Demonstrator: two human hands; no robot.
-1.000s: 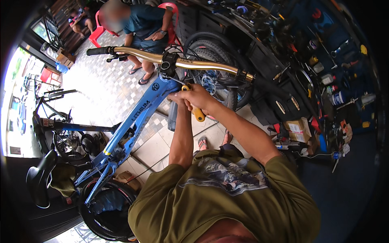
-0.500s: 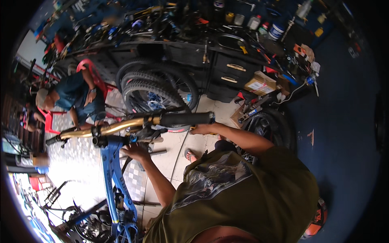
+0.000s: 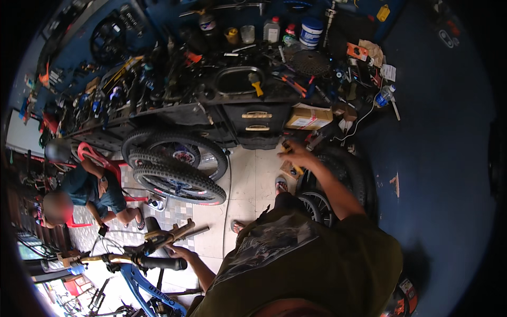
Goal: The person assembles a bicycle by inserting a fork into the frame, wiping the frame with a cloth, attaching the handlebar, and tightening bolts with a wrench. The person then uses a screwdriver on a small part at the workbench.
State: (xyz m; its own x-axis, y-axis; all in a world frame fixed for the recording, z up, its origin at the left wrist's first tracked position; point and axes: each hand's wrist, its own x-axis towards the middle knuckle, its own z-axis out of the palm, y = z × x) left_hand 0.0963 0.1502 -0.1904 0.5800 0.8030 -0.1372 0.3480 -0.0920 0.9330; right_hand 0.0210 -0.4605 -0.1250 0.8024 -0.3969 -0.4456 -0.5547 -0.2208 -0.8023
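Observation:
My right hand (image 3: 300,155) is closed around a slim yellow-handled tool (image 3: 287,147), whose exact kind is too small to make out. It hangs above the floor in front of the drawers. My left hand (image 3: 181,253) reaches to the front of a blue bicycle frame (image 3: 141,285), just behind the black handlebar grip (image 3: 161,263). Bike parts cover its fingertips, so what they touch is hidden. The gold handlebar (image 3: 119,258) lies to the left of that grip, with thin cables looping over it.
Bike wheels (image 3: 177,191) lean before a cluttered workbench (image 3: 174,108). A cardboard box (image 3: 310,117) sits beside the drawers (image 3: 257,121); tyres (image 3: 355,177) stand below it. On the left, a person (image 3: 84,185) sits on a red chair (image 3: 92,151). A blue wall (image 3: 438,158) rises at right.
The view has swung toward the workbench, putting the bicycle lower in the picture. My right hand has left the handlebar grip's end and reaches toward the drawers. My left hand stays at the bicycle's front.

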